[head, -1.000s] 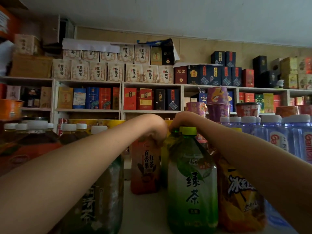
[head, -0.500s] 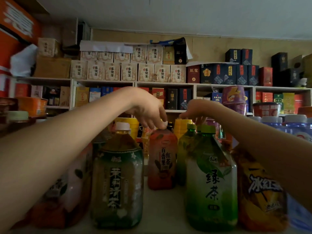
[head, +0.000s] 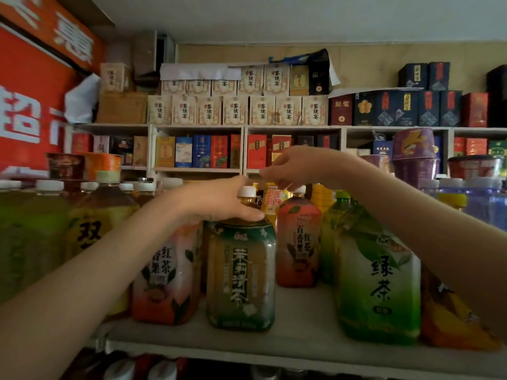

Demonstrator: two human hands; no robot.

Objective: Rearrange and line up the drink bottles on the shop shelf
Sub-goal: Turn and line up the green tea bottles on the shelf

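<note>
Subject: drink shelf (head: 301,335), head view.

1. The jasmine tea bottle (head: 241,272), dark green label and white cap, stands upright at the front of the shelf, centre.
2. The left hand (head: 219,200) grips this bottle at the neck. The thumb lies across the shoulder below the cap and the fingers curl round behind.
3. The right hand (head: 299,167) is raised above the back row, just right of the left hand. Its fingers (head: 285,183) hang curled downward over the cap of the red tea bottle (head: 298,242). It cannot be told whether they pinch anything.
4. The red tea bottle stands behind and just right of the jasmine tea bottle.
5. A pink-labelled bottle (head: 167,275) stands just beside the jasmine tea bottle on the left, under the left wrist.
6. A green tea bottle (head: 378,283) stands at the front right, below the right forearm.
</note>
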